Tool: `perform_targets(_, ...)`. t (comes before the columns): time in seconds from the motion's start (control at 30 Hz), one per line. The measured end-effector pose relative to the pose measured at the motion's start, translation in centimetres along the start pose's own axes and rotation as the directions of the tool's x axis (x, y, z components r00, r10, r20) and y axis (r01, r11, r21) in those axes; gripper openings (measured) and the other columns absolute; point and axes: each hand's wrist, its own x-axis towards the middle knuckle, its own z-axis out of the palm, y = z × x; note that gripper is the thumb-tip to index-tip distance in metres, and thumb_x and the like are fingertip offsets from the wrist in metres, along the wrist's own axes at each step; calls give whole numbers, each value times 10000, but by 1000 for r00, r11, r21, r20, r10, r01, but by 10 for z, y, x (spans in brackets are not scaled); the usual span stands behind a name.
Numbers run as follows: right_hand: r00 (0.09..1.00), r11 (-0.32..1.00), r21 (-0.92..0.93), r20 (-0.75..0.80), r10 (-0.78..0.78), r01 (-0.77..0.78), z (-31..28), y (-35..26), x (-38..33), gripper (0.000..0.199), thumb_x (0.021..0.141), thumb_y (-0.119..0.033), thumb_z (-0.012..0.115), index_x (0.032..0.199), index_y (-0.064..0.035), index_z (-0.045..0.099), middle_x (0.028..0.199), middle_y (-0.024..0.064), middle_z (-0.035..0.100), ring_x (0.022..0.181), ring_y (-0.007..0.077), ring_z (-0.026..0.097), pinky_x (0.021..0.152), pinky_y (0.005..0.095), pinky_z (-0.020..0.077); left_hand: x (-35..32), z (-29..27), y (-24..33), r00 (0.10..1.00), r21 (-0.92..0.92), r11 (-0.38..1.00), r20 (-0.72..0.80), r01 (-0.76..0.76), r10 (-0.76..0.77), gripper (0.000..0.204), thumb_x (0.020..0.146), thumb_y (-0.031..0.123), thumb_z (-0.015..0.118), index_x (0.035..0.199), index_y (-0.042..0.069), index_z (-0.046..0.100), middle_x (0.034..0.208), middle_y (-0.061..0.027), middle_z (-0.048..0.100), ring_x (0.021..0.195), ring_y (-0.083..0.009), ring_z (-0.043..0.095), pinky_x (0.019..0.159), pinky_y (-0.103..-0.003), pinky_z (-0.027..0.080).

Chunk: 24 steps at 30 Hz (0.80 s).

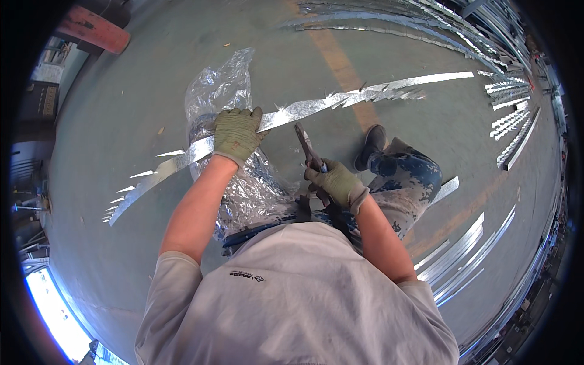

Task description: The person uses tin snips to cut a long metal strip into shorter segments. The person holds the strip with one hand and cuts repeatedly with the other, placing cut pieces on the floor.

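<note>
Shirt (304, 292) nearest, hands (237, 134) (336, 182) hold strip (298, 112) and snips (308, 146), plastic (220, 91) covering left leg (261, 220).

Around me spreads a smooth grey-green floor (152, 79), lightly scuffed, with a few small scraps (160, 130) on it. A worn orange-yellow stripe (333, 55) crosses it ahead of me and shows again off to my right. In the far left corner a thick red cylinder (91, 29) juts in, and a dark boxy unit (41, 100) stands nearer along that side. White glare fills a bright opening (58, 310) low on my left; whether door or window, I can't tell.
</note>
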Motion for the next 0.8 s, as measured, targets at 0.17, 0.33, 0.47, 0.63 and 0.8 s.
perform_targets(0.17, 998, 998, 12, 17, -59, 59, -3, 17, 23, 395, 1128, -365, 782, 1326, -28, 724, 933, 126, 750, 543, 177, 628, 471, 366, 499, -4, 10, -1, 999, 75, 997, -34, -25, 28, 669, 987, 575, 827, 1477, 131, 727, 1249, -92, 817, 1235, -316, 759, 1076, -527, 535)
perform_targets(0.33, 997, 996, -46, 23, -73, 74, -4, 16, 23, 374, 1119, -347, 782, 1314, -32, 726, 909, 103, 734, 538, 167, 617, 462, 357, 478, -4, 19, -3, 999, 66, 997, -30, -34, 36, 686, 987, 578, 820, 1507, 141, 724, 1249, -89, 812, 1244, -306, 752, 1080, -530, 530)
perform_targets(0.47, 999, 998, -47, 18, -44, 45, -4, 12, 21, 363, 1114, -334, 778, 1309, -32, 729, 900, 93, 729, 529, 160, 597, 465, 354, 468, -5, 27, -8, 991, 86, 994, -113, -63, 73, 670, 986, 530, 834, 1515, 139, 706, 1205, -67, 784, 1191, -286, 736, 1073, -541, 517)
perform_targets(0.63, 998, 999, 11, 27, -50, 50, -5, 14, 28, 384, 1115, -344, 779, 1343, -39, 730, 898, 84, 723, 544, 158, 595, 472, 349, 464, -6, 20, -4, 997, 87, 995, -56, -49, 54, 700, 990, 550, 823, 1547, 143, 703, 1275, -79, 799, 1257, -299, 736, 1109, -534, 511)
perform_targets(0.8, 996, 996, 3, 24, -90, 89, -6, 29, 40, 402, 1115, -349, 784, 1388, -59, 730, 908, 77, 733, 582, 142, 616, 478, 344, 470, -7, 13, -1, 1000, 80, 996, -8, -28, 29, 725, 978, 536, 839, 1574, 150, 695, 1320, -79, 802, 1294, -301, 735, 1122, -531, 508)
